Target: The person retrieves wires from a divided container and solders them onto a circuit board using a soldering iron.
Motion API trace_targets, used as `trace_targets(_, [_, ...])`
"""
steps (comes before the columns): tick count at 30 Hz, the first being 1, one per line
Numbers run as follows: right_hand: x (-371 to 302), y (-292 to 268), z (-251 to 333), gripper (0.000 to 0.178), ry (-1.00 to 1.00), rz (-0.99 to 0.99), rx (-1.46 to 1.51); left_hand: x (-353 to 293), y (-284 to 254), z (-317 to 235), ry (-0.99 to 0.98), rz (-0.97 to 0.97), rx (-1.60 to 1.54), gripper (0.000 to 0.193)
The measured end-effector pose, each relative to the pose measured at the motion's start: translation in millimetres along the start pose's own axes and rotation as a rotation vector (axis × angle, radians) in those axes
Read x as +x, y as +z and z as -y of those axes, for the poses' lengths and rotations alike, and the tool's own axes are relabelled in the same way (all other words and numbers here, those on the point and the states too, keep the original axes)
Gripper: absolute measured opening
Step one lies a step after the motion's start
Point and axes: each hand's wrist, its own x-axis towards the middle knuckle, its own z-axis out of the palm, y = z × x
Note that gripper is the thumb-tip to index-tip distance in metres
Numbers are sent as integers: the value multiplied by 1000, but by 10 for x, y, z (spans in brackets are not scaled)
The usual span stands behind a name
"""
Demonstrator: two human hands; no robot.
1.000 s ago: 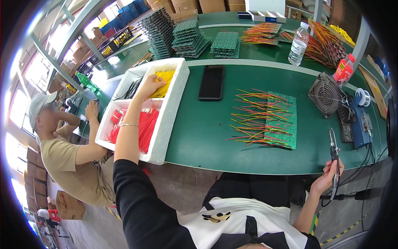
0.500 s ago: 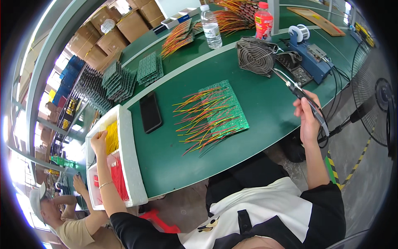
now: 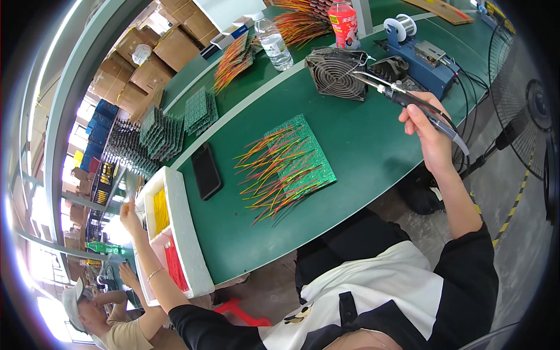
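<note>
In my right hand [image 3: 430, 131] is a soldering iron [image 3: 402, 99] with a feed tube along it, its tip in front of the small square fan [image 3: 338, 76]. My left hand [image 3: 129, 217] is closed in a pinch at the far left rim of the white foam box [image 3: 195, 256]; what its fingers hold is too small to make out. Inside that box lie yellow wires [image 3: 161, 210] and red wires [image 3: 174, 262] in separate compartments. A green circuit board panel [image 3: 312, 151] lies mid-table, with rows of red and yellow wires [image 3: 262, 175] sticking out to its left.
A black phone [image 3: 206, 171] lies beside the box. Behind are stacked boards [image 3: 160, 134], a water bottle [image 3: 273, 44], a red bottle [image 3: 344, 24] and wired boards [image 3: 233, 61]. A blue solder feeder [image 3: 429, 61] stands right. Another person [image 3: 87, 309] sits at lower left.
My left hand has risen from the yellow wires to beyond the box's outer rim. The soldering iron has swung leftward, its tip now before the small fan. The whole view has shifted slightly.
</note>
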Motion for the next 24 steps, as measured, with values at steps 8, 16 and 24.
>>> trace_targets(8, [431, 285, -356, 22, 27, 135, 50, -112, 914, -1585, 313, 195, 282, 17])
trace_targets(16, [465, 456, -800, 16, 152, 56, 74, 230, 230, -710, 118, 132, 432, 21])
trace_targets(24, [347, 415, -858, 11, 159, 192, 15, -125, 152, -63, -202, 88, 358, 21])
